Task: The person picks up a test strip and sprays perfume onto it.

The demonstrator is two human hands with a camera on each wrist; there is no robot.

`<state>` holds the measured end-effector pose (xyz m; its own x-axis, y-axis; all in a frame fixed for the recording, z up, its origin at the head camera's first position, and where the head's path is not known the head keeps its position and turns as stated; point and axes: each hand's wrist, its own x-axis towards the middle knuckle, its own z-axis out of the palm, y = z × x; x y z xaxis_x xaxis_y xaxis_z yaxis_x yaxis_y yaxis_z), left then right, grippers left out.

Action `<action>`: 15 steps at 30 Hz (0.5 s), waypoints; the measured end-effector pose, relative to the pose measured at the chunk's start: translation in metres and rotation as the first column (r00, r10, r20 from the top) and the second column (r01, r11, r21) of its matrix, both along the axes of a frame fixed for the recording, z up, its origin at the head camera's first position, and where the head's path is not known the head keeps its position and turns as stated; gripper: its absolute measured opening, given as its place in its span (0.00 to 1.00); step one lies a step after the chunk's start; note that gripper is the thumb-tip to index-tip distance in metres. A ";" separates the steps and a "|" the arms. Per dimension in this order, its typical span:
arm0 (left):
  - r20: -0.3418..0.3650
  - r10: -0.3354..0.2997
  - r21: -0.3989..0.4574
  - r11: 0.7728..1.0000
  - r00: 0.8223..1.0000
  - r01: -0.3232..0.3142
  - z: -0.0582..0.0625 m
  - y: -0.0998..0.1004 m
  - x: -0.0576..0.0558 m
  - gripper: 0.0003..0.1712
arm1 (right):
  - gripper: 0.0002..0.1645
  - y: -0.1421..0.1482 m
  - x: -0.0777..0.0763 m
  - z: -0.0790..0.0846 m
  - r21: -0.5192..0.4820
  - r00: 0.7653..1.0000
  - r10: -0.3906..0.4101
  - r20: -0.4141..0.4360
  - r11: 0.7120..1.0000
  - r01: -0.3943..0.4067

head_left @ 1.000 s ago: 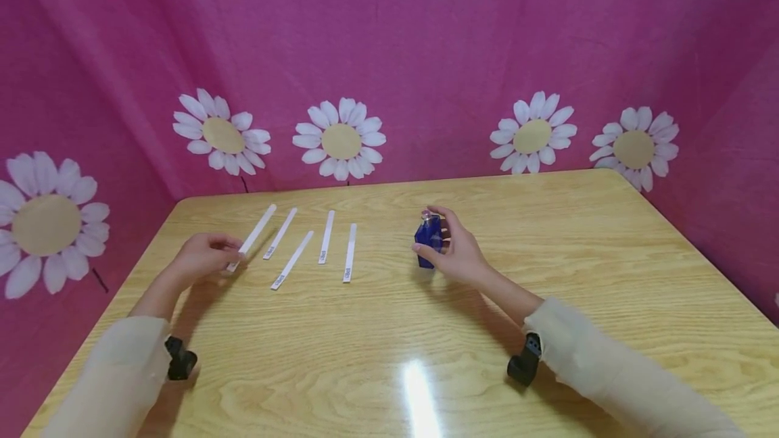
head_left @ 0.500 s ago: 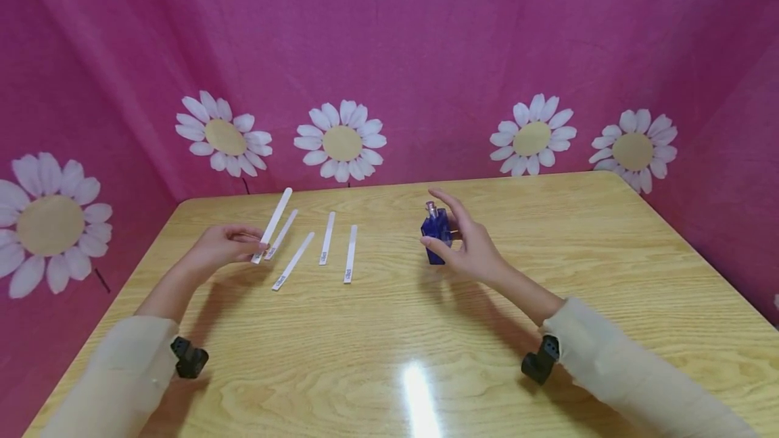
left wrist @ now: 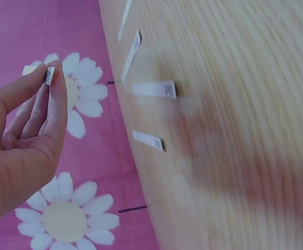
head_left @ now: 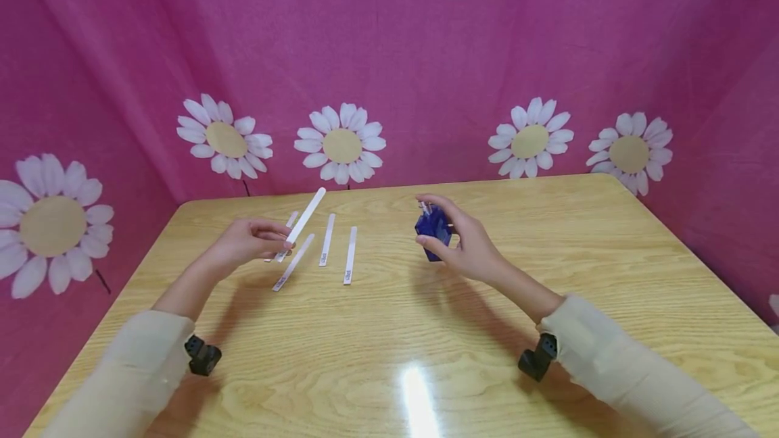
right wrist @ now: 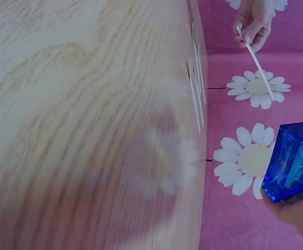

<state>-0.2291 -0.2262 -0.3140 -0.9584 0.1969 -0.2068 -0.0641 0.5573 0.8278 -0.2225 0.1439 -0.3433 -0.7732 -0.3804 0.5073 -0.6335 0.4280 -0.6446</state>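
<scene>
My left hand (head_left: 248,247) pinches the lower, printed end of a white paper test strip (head_left: 308,211) between thumb and fingers. The strip is raised over the table and slants up to the right; its printed end (left wrist: 49,76) shows at the fingertips in the left wrist view. A blue glass perfume bottle (head_left: 433,227) is in my right hand (head_left: 467,243), thumb on the near side, index finger up at the spray top (head_left: 425,207). Held above the table, the bottle shows its faceted base (right wrist: 292,164) in the right wrist view. Other fingers behind it are partly hidden.
Several more white strips lie on the wooden table (head_left: 341,343), among them one in front (head_left: 295,261), one in the middle (head_left: 326,240) and one at the right (head_left: 350,255). A pink flowered curtain (head_left: 426,73) hangs behind the table.
My left hand has lifted its strip off the table and carried it right, over the lying ones. The right hand has raised the bottle slightly, and its index finger has shifted onto the spray top.
</scene>
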 end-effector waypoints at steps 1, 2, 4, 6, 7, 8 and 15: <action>-0.001 -0.005 -0.005 1.000 1.000 0.005 0.001 0.002 0.000 0.26 | 0.35 0.000 0.000 0.001 0.004 1.000 -0.003 -0.005 1.000 0.003; -0.002 -0.008 -0.009 1.000 1.000 0.008 0.002 0.005 0.000 0.25 | 0.35 -0.001 0.000 0.002 0.010 1.000 -0.007 -0.011 1.000 0.007; -0.003 -0.016 -0.010 1.000 1.000 0.016 0.003 0.009 0.001 0.24 | 0.35 -0.002 0.000 0.003 0.019 1.000 -0.011 -0.027 1.000 0.012; -0.009 -0.026 -0.020 0.999 1.000 0.026 0.005 0.014 0.002 0.24 | 0.35 -0.003 0.000 0.004 0.030 0.999 -0.014 -0.048 0.999 0.015; -0.012 -0.030 -0.023 0.999 0.999 0.030 0.005 0.016 0.002 0.23 | 0.35 -0.004 -0.001 0.004 0.035 0.998 -0.013 -0.057 0.999 0.015; -0.017 -0.033 -0.028 0.999 0.999 0.033 0.006 0.017 0.003 0.23 | 0.35 -0.005 -0.001 0.004 0.039 0.998 -0.014 -0.065 0.999 0.016; -0.036 -0.069 -0.017 0.998 0.997 0.068 0.008 0.029 0.006 0.22 | 0.36 -0.011 -0.002 0.004 0.069 0.993 -0.039 -0.107 0.997 0.047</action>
<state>-0.2230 -0.1976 -0.3061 -0.9498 0.2594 -0.1751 0.0051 0.5723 0.8200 -0.2245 0.1325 -0.3388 -0.7332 -0.3861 0.5597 -0.6764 0.4987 -0.5420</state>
